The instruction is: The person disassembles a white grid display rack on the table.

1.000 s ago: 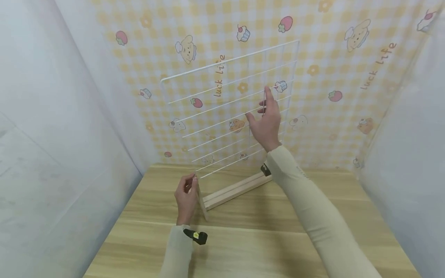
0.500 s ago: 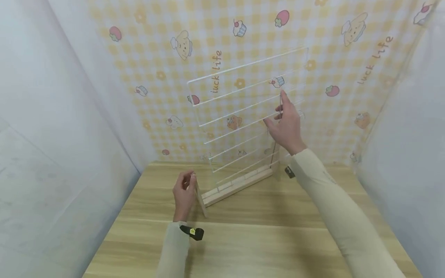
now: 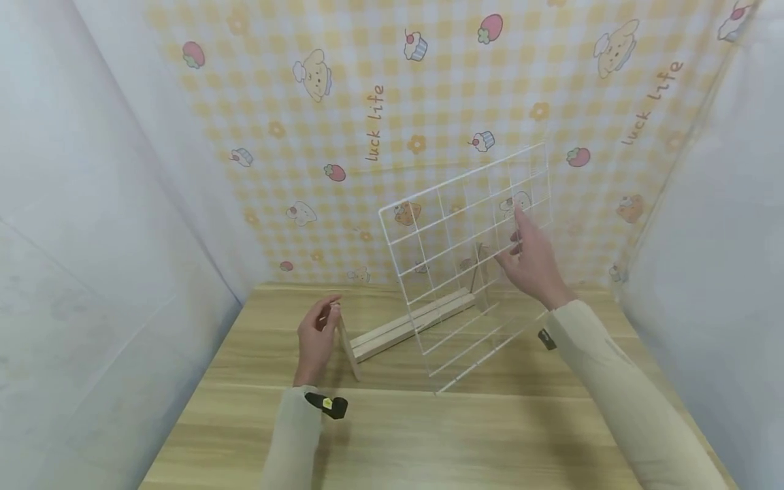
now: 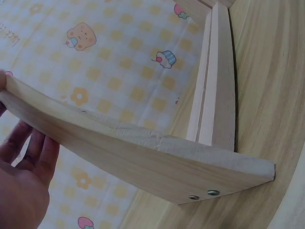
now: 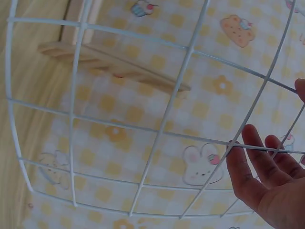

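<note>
The right hand (image 3: 534, 262) holds the grid (image 3: 471, 258) with its fingers (image 5: 248, 167) hooked through the wires, thumb side out of sight — a light grasp on the panel's right half, right of centre in the head view. The grid hangs tilted in the air, its top edge leaning toward the wall (image 3: 429, 122), its lower corner close above the table (image 3: 490, 435); it is clear of the stand (image 3: 407, 327), which lies just left of it. The left hand (image 3: 315, 337) sits at the lower middle of the frame, fingers curled round the top of the stand's near foot (image 4: 143, 157) — a wooden end piece standing on edge, two screws showing near its lower corner in the left wrist view. From that foot the slotted rail (image 4: 214, 81) runs away toward the checked wall. The far foot (image 5: 114, 64) shows through the wires in the upper left of the right wrist view. Both sleeves are pale beige.
</note>
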Available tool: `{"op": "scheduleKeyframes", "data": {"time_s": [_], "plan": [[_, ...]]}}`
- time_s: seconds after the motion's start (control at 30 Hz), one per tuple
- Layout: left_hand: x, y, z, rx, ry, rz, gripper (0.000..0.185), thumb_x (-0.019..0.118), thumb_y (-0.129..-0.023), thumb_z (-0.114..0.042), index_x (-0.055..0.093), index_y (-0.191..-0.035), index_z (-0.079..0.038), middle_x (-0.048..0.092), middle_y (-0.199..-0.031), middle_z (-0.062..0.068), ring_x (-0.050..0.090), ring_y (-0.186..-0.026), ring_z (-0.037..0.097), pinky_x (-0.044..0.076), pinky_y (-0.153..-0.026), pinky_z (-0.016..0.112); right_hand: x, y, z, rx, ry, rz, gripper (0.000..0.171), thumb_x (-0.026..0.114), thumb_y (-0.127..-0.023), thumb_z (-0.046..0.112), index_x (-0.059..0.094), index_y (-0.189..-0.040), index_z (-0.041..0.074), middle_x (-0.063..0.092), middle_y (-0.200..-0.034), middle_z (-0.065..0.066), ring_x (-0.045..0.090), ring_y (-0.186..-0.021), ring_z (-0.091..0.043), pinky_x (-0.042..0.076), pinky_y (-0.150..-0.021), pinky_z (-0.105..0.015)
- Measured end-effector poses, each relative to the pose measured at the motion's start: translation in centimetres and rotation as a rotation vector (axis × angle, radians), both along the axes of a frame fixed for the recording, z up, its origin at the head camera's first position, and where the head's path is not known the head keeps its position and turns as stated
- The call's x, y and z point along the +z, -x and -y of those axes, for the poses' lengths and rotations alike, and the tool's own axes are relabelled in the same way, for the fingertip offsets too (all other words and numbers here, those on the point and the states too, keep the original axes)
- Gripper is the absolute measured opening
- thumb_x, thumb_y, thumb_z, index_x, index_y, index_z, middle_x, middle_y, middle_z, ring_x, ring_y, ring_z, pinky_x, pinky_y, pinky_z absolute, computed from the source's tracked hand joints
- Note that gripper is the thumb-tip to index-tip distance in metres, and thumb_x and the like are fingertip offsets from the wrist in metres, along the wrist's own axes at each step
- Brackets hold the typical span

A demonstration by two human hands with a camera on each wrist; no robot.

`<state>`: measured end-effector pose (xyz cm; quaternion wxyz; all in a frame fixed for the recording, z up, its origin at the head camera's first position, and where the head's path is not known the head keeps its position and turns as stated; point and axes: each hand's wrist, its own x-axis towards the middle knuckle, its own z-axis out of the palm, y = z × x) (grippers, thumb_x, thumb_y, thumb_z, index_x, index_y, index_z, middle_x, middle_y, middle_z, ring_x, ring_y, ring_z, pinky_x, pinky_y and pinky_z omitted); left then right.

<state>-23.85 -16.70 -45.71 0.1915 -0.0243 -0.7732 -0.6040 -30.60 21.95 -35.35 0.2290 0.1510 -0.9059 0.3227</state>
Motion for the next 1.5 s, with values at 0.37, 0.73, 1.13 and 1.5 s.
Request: {"op": "scheduleKeyframes", "data": {"time_s": [0.37, 0.73, 1.13, 1.5], "plan": [[0.3, 0.8, 2.0, -0.225, 0.0, 0.059, 0.034, 0.051, -0.095, -0.021, 0.055, -0.124, -0.004, 0.058, -0.127, 0.018, 0.057, -0.116, 0.015, 0.043, -0.092, 0.011, -3.7, -1.2, -2.3, 0.038, -0.252, 0.106, 0.088, 0.066, -0.082, 0.012, 0.008, -0.149, 0.009, 0.051, -0.113, -0.023, 0.058, -0.089, -0.035, 0.052, -0.072, -0.045], [-1.7, 2.0, 3.8, -0.239, -0.016, 0.07, 0.035, 0.062, -0.088, -0.025, 0.06, -0.119, -0.01, 0.066, -0.115, 0.012, 0.063, -0.105, 0.007, 0.045, -0.093, 0.015, -7.2, -1.7, -4.3, 0.098, -0.434, 0.162, 0.087, 0.067, -0.079, 0.012, 0.014, -0.148, 0.009, 0.05, -0.118, -0.026, 0.056, -0.093, -0.036, 0.054, -0.065, -0.04], [-0.4, -0.9, 3.4, -0.182, 0.021, 0.113, 0.034, 0.069, -0.083, -0.026, 0.065, -0.112, -0.009, 0.071, -0.104, 0.005, 0.065, -0.089, 0.005, 0.05, -0.083, 0.019, -8.6, -2.3, -5.0, 0.211, -0.476, 0.232, 0.088, 0.067, -0.079, 0.006, 0.014, -0.148, 0.012, 0.047, -0.126, -0.027, 0.056, -0.104, -0.04, 0.049, -0.089, -0.051], [-2.0, -2.8, 2.9, -0.08, -0.01, 0.141, 0.034, 0.076, -0.075, -0.029, 0.069, -0.103, -0.012, 0.073, -0.091, -0.007, 0.065, -0.078, 0.007, 0.052, -0.075, 0.02, -9.8, -2.5, -5.1, 0.24, -0.554, 0.223, 0.085, 0.071, -0.075, 0.004, 0.025, -0.146, 0.01, 0.052, -0.123, -0.024, 0.059, -0.098, -0.036, 0.054, -0.08, -0.044]]}}
